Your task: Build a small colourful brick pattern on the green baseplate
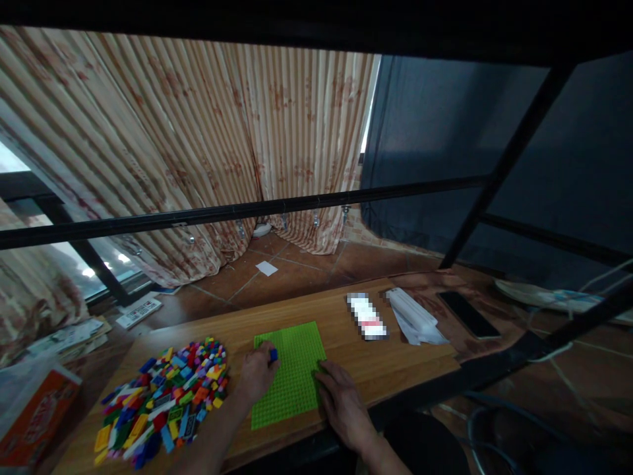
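A green studded baseplate (291,389) lies on the wooden table. Over its left part, my left hand (260,373) is closed on a small blue brick (273,355), which shows at the fingertips. I cannot tell whether the brick touches the studs. My right hand (341,399) rests with fingers stretched out at the plate's right edge, holding nothing. To the left of the plate spreads a pile of loose toy bricks (173,396) in many colours, close to my left forearm.
A lit phone (366,316), a white packet (413,315) and a dark phone (469,315) lie to the right. A black metal rail (297,200) crosses beyond the table (237,336). An orange box (39,412) stands at the left.
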The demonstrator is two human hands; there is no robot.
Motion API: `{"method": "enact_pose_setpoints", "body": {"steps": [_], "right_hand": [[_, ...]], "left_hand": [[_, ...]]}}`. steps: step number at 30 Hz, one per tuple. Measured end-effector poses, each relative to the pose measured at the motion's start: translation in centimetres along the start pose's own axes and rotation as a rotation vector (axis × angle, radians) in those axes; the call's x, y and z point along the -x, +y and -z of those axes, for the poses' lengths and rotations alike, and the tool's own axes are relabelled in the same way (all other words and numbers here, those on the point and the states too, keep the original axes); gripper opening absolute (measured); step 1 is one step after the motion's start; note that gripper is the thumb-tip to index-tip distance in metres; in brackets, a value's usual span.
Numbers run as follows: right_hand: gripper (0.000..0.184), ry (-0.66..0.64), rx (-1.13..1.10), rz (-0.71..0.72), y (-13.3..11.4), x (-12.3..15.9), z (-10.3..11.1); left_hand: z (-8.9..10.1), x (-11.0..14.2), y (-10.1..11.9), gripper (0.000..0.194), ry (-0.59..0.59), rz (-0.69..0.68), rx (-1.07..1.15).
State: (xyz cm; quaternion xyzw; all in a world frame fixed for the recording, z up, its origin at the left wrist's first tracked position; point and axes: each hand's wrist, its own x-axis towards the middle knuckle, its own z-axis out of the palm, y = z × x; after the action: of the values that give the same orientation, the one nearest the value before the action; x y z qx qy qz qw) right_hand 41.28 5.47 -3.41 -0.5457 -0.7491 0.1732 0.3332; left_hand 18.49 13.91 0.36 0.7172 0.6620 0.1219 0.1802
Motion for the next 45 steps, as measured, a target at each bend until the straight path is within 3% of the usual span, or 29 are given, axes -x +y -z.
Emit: {"method": "enact_pose_setpoints", "body": {"steps": [6, 9, 16, 23, 26, 30, 41, 45], "right_hand": [[0.035, 0.003, 0.012, 0.047, 0.8, 0.2, -0.4], [0.033, -0.005, 0.029, 0.068, 1.3, 0.4, -0.6], [0.034, -0.011, 0.071, 0.117, 2.7, 0.8, -1.1], [0.037, -0.027, 0.098, 0.143, 3.8, 1.1, -1.4], [0.039, -0.037, 0.108, 0.130, 3.9, 1.1, -1.4], [0.040, -0.034, 0.125, 0.126, 3.9, 1.1, -1.4], [0.038, -0.019, 0.130, 0.123, 2.9, 1.0, -1.0], [0.036, -0.025, 0.128, 0.124, 2.7, 0.9, -1.0]], "left_hand": [[-1.4, 3.5, -1.0, 0.044, 0.202, 0.001, 0.322], [-1.7, 6.3, -2.5, 0.043, 0.333, 0.016, 0.402], [1.0, 11.0, -6.4, 0.031, 0.547, 0.093, 0.368], [3.9, 12.4, -8.6, 0.031, 0.560, 0.097, 0.323], [4.0, 13.9, -9.3, 0.034, 0.560, 0.078, 0.269], [3.3, 15.3, -9.2, 0.039, 0.457, 0.014, 0.115], [2.4, 13.1, -8.0, 0.021, 0.320, -0.020, -0.078], [2.6, 12.5, -7.7, 0.019, 0.358, -0.066, -0.039]]}}
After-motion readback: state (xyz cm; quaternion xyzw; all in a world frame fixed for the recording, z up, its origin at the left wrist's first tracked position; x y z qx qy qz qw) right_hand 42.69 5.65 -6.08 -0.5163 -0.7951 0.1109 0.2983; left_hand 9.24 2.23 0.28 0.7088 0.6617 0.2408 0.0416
